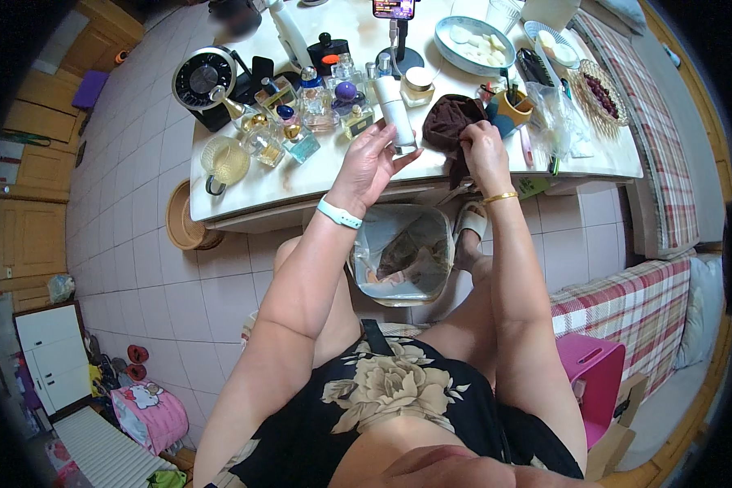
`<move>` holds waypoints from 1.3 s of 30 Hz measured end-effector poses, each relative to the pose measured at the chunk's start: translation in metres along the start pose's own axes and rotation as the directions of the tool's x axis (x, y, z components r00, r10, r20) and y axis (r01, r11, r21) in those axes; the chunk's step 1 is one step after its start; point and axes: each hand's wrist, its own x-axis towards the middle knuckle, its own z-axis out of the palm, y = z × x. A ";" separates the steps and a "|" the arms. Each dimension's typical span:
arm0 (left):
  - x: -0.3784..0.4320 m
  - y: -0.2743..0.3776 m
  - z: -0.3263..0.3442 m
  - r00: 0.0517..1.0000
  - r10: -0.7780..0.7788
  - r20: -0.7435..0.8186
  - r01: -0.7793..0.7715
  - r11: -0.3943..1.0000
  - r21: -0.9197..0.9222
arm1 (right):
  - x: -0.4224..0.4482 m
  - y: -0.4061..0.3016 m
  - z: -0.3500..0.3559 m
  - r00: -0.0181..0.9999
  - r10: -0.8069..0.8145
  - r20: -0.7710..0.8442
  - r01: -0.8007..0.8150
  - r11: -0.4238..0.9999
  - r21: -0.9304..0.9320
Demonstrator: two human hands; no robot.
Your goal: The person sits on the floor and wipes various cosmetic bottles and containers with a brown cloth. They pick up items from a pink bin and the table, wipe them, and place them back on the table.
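My left hand [365,163] holds a white cylindrical cosmetic bottle [395,113], tilted above the front edge of the white tabletop [335,168]. With its fingertips, my right hand [485,152] pinches a dark brown cloth [452,125], which lies bunched on the table with one end hanging over the edge. Several glass perfume bottles [320,110] stand left of the white bottle. Just behind it is a cream jar [417,85] with a pale lid. A yellow cup [515,111] holding pens or brushes stands beside my right hand.
A glass mug [224,163] of pale liquid stands near the left edge. Farther back are a phone [394,8] on a stand and a bowl [448,61] of pale cut food. Below the table edge sits a lined waste bin [402,293] between my legs.
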 end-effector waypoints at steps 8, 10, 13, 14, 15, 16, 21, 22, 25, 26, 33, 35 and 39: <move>0.004 -0.009 0.018 0.994 0.046 -0.097 -0.023 0.975 0.221 | 0.008 -0.012 -0.016 0.929 0.271 -0.252 0.058 0.566 0.822; 0.008 -0.022 0.019 0.986 0.080 -0.149 -0.029 0.947 0.319 | 0.001 -0.044 -0.029 0.937 0.283 -0.207 0.066 0.435 0.898; 0.015 -0.045 0.018 0.983 0.132 -0.131 -0.084 0.943 0.322 | -0.003 -0.062 -0.019 0.980 0.124 -0.156 0.081 0.466 0.881; 0.017 -0.051 0.021 0.977 0.165 -0.135 -0.119 0.949 0.293 | -0.004 -0.066 -0.015 0.967 0.029 -0.251 0.162 0.690 0.705; 0.017 -0.054 0.023 0.969 0.201 -0.142 -0.158 0.951 0.266 | -0.005 -0.069 -0.011 0.945 -0.091 -0.313 0.238 0.850 0.471; 0.017 -0.054 0.022 0.971 0.196 -0.139 -0.156 0.954 0.257 | -0.006 -0.072 -0.009 0.962 -0.046 -0.268 0.194 0.809 0.556; 0.019 -0.047 0.019 0.964 0.235 -0.121 -0.206 0.956 0.210 | -0.013 -0.070 -0.021 0.967 -0.073 -0.242 0.205 0.789 0.580; 0.020 -0.043 0.017 0.965 0.191 -0.178 -0.158 0.971 0.181 | -0.014 -0.071 -0.023 0.974 -0.045 -0.221 0.178 0.754 0.632; 0.020 -0.044 0.020 0.963 0.217 -0.160 -0.167 0.945 0.280 | -0.014 -0.075 -0.022 0.971 0.024 -0.237 0.154 0.697 0.701; 0.019 -0.049 0.022 0.958 0.271 -0.099 -0.217 0.903 0.371 | -0.012 -0.074 -0.023 0.963 0.016 -0.268 0.178 0.708 0.683; 0.013 -0.048 0.020 0.947 0.244 -0.210 -0.159 0.921 0.355 | -0.010 -0.080 -0.019 0.953 -0.106 -0.285 0.265 0.749 0.607; 0.021 -0.044 0.003 0.953 0.230 -0.198 -0.188 0.960 0.208 | -0.013 -0.079 -0.019 0.967 -0.161 -0.196 0.248 0.752 0.611; 0.021 -0.020 0.005 0.961 0.195 -0.198 -0.203 0.979 -0.019 | -0.013 -0.067 -0.016 0.995 -0.082 -0.059 0.100 0.761 0.641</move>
